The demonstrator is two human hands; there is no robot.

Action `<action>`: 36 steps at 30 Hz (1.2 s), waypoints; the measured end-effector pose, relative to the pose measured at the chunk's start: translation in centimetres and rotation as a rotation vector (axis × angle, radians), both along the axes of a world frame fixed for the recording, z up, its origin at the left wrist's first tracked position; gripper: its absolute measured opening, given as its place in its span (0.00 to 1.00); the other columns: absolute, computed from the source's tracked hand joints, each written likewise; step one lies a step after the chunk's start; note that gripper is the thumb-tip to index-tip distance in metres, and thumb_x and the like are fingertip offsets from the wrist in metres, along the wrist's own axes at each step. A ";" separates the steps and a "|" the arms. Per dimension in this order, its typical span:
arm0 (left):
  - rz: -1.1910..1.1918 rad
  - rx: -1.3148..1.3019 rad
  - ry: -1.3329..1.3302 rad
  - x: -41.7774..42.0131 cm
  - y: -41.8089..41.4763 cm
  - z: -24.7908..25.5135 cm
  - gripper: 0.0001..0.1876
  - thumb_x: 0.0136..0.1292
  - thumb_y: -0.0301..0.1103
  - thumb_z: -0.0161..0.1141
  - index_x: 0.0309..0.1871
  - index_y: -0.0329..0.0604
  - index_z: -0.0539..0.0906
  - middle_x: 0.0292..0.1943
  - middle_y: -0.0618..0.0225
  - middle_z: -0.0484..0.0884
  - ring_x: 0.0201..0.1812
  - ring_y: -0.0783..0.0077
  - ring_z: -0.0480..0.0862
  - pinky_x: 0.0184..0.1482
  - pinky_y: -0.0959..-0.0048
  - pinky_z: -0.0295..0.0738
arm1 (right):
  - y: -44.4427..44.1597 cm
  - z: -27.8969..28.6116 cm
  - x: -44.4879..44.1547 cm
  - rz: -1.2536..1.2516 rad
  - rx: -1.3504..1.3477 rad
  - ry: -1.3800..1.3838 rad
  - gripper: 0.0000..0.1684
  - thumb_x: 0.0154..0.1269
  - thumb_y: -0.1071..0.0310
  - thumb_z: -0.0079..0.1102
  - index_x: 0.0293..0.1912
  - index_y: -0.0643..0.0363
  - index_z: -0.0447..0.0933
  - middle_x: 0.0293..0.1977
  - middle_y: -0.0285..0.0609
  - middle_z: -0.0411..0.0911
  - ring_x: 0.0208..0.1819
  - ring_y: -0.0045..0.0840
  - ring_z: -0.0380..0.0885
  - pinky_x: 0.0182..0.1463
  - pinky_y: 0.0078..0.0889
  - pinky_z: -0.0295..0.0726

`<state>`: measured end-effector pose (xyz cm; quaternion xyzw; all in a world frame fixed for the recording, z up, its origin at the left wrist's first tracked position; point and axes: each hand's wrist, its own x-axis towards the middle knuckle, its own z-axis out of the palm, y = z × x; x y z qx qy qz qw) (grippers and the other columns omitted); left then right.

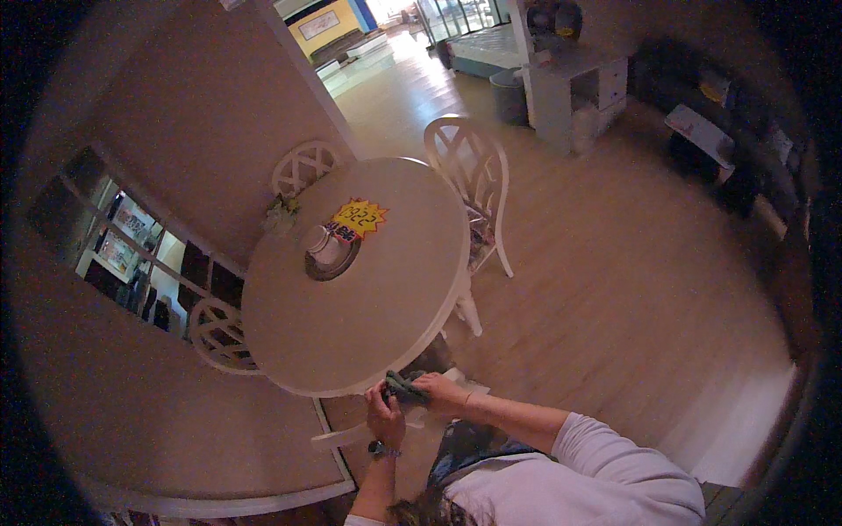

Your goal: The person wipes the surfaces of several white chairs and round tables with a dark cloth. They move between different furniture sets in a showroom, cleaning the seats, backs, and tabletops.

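Note:
Between both hands is a bunched dark green cloth [406, 388], just off the near edge of a round pale table [355, 329]. My left hand [385, 415], with a watch on its wrist, grips the cloth's left side. The right side of the cloth is held by my right hand [442, 393]. On the table stands a round dark tray [337, 271] with a pale jar or cup [322, 242] on it. A yellow starburst sign [358, 218] bearing writing leans at the tray's far side.
White chairs with lattice backs stand at the table's right [503, 191], far left [306, 164] and left [220, 335]. A plant [283, 209] is by the left edge. Beyond are a bin [510, 97], a white desk [559, 98] and a mattress [483, 49]. A wall window [141, 243] is at left.

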<state>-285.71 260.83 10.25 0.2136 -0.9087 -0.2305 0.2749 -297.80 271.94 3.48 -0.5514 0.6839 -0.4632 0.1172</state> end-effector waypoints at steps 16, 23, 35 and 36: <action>0.076 -0.196 -0.279 -0.2 1.8 0.9 0.17 0.56 0.34 0.57 0.50 0.48 0.76 0.45 0.64 0.79 0.47 0.58 0.80 0.47 0.57 0.76 | 2.1 -4.9 -5.7 0.082 0.334 -0.445 0.15 0.63 0.65 0.59 0.49 0.56 0.77 0.40 0.44 0.81 0.43 0.27 0.77 0.50 0.34 0.74; 0.244 -0.027 0.003 -1.0 1.8 1.3 0.20 0.60 0.32 0.52 0.57 0.41 0.71 0.53 0.56 0.74 0.52 0.47 0.75 0.54 0.52 0.70 | -4.1 -2.5 -5.1 0.676 0.561 -0.623 0.18 0.62 0.66 0.61 0.51 0.59 0.77 0.42 0.39 0.81 0.43 0.22 0.74 0.51 0.30 0.74; 0.846 -0.104 0.092 -3.4 3.6 0.7 0.24 0.62 0.28 0.48 0.62 0.34 0.67 0.58 0.52 0.71 0.62 0.49 0.67 0.68 0.46 0.48 | 0.0 -8.7 -15.7 0.683 0.712 -0.901 0.19 0.59 0.61 0.62 0.49 0.57 0.77 0.41 0.45 0.82 0.42 0.27 0.77 0.50 0.35 0.75; 0.897 -0.130 0.118 -3.6 3.8 0.6 0.23 0.62 0.28 0.48 0.62 0.34 0.67 0.58 0.52 0.71 0.62 0.49 0.67 0.68 0.46 0.48 | 0.0 -9.5 -16.1 0.692 0.747 -0.815 0.19 0.59 0.62 0.62 0.50 0.57 0.77 0.41 0.47 0.82 0.43 0.30 0.78 0.50 0.36 0.75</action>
